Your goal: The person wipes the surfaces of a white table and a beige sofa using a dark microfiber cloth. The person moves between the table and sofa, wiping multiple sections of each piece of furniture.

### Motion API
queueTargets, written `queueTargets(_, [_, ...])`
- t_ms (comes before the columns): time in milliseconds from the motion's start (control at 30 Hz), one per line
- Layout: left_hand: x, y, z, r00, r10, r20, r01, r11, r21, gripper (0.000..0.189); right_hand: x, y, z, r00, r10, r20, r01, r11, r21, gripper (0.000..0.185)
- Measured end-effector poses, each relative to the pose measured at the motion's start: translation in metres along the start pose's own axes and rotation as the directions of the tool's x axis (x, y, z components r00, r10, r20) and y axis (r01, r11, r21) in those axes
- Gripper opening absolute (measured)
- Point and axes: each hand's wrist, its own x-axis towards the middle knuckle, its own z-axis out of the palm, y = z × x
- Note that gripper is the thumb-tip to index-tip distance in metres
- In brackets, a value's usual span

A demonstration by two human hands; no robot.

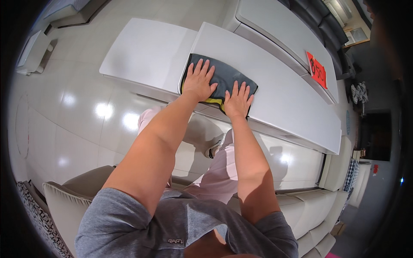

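Observation:
A dark grey cloth (pixel 227 73) with a black edge and a yellow underside lies spread over the near edge of a glossy white coffee table (pixel 284 92). My left hand (pixel 199 83) rests flat on the cloth's left part, fingers apart and pointing away from me. To its right and slightly nearer, my right hand (pixel 238 99) is also laid flat, its fingers spread over the cloth's right end. Between the two hands, the near edge of the cloth is rumpled and shows yellow. Neither hand is closed around anything.
A lower white tabletop (pixel 145 51) extends at the left. Behind stands another white cabinet-like unit (pixel 274 29) with a red paper sign (pixel 317 71) bearing writing. Beige sofa seats (pixel 300 213) are beside me; a black sofa (pixel 316 22) stands at the far right.

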Motion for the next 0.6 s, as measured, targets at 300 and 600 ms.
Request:
queueTargets(300, [-0.018,-0.004,-0.003,0.999,0.006,-0.032,-0.007,0.999,-0.043,0.067,-0.015,-0.015,-0.003,0.999,0.027,0.034,-0.026,0.999,-0.039,0.060])
queueTargets(600, [-0.001,0.005,-0.018,0.994,-0.034,0.107,0.026,0.997,0.077,0.067,-0.007,-0.019,-0.030,0.978,0.090,0.188,-0.093,0.996,0.010,0.061])
